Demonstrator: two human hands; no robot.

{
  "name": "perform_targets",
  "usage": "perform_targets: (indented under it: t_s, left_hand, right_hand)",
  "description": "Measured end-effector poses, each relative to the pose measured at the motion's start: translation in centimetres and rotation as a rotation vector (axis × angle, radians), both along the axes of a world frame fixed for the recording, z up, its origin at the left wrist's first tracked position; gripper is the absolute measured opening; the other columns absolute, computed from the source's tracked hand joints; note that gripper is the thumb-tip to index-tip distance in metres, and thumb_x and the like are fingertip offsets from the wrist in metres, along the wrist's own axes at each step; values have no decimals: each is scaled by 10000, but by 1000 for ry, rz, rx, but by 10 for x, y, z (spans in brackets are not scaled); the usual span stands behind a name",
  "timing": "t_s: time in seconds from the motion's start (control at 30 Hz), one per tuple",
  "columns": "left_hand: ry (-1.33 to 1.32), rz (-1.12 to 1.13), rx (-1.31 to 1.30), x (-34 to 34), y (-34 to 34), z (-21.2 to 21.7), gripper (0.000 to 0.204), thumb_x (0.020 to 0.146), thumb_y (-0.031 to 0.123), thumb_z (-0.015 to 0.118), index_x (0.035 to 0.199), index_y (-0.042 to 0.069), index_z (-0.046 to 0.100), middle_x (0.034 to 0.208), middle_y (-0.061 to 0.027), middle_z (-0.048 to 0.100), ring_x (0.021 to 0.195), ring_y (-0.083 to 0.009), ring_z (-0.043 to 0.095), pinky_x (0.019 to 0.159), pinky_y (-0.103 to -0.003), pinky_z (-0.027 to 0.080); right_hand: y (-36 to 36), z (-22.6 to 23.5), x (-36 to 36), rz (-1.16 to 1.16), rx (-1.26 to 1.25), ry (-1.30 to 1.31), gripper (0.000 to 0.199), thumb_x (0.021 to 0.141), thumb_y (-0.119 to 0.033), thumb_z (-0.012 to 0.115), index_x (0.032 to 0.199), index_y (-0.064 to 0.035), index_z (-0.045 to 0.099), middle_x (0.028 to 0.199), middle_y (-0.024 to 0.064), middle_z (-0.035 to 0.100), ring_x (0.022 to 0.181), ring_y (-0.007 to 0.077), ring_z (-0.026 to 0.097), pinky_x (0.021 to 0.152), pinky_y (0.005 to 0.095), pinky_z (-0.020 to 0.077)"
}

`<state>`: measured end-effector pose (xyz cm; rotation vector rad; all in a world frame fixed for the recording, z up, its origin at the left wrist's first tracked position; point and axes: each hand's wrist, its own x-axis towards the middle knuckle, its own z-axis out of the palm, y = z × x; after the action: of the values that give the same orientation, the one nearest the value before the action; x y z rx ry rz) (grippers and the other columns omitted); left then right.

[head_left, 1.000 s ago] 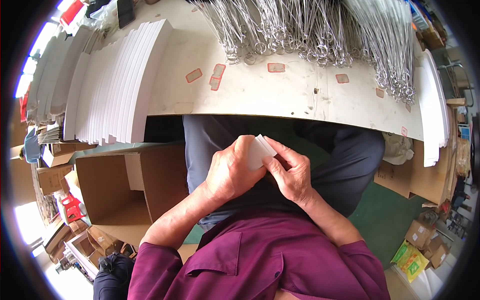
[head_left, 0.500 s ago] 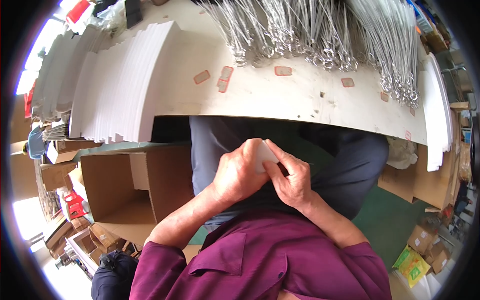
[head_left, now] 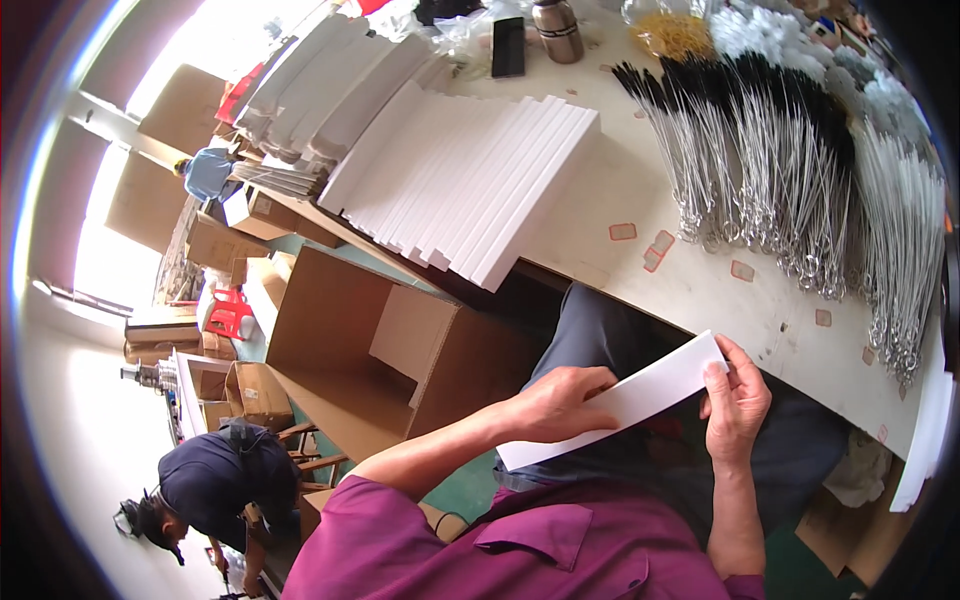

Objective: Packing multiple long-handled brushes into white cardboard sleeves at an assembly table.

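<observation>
With fingers of the right hand [head_left: 738, 410], gripping the two o'clock end of a long white piece [head_left: 662, 383] at four o'clock in view, with bent fingers of the left hand [head_left: 555, 404], covering it nearer eight o'clock, tightly or loosely impossible to tell, seemingly at a holding step, calling for steady care.

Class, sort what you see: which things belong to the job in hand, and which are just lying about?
Belonging to the job:
White carton, held by the left hand and right hand
Similar white cartons in a row, probably
Loop-ended wire brushes, possibly

Apparently just lying about:
Metal flask
Flat black object
Red stool
</observation>
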<state>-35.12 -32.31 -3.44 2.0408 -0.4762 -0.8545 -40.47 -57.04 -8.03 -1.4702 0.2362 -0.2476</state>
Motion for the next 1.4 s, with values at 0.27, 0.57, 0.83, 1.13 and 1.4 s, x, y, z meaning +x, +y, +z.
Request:
perform_targets:
  t_s: [0.27, 0.57, 0.83, 1.13, 1.4]
  left_hand:
    - [-513, 347, 137, 31, 79, 52, 256, 894, 133, 750, 1099, -5, 685, 943, -190, 703, 855, -289, 713, 781, -393, 559]
    - [-1112, 589, 743, 186, 220, 47, 211, 911, 179, 712, 1025, 7, 668, 954, -254, 715, 938, -439, 699, 828, -519, 552]
    - [-1132, 624, 844, 281, 262, 43, 268, 906, 218, 720, 1087, 22, 691, 1062, -235, 726, 1028, -412, 700, 884, -488, 553]
    - [-1165, 658, 973, 314, 279, 30, 230, 926, 242, 682, 1004, 27, 708, 1084, -214, 713, 1043, -399, 698, 896, -492, 554]
    - [-1348, 651, 1007, 319, 280, 17, 211, 866, 211, 660, 976, 40, 714, 1055, -208, 686, 1071, -390, 653, 919, -496, 541]
  right_hand:
    - [-18, -8, 30, -70, -470, -204, 226, 1020, -136, 667, 1176, 25, 697, 982, 65, 736, 650, 42, 541, 582, 198, 449]
    - [-30, -34, 48, -154, -521, -165, 132, 1016, -87, 655, 1045, 29, 710, 874, 25, 689, 693, 58, 592, 588, 236, 491]
    - [-25, -30, 46, -207, -725, -234, 57, 988, -53, 670, 973, -2, 690, 847, 45, 666, 654, 95, 586, 550, 241, 457]
    - [-20, -29, 49, -232, -836, -251, 34, 971, -38, 681, 958, -7, 679, 852, 56, 664, 620, 111, 565, 511, 240, 413]
    - [-20, -29, 46, -253, -853, -233, 27, 951, -28, 689, 941, -11, 672, 846, 63, 663, 619, 122, 564, 518, 252, 420]
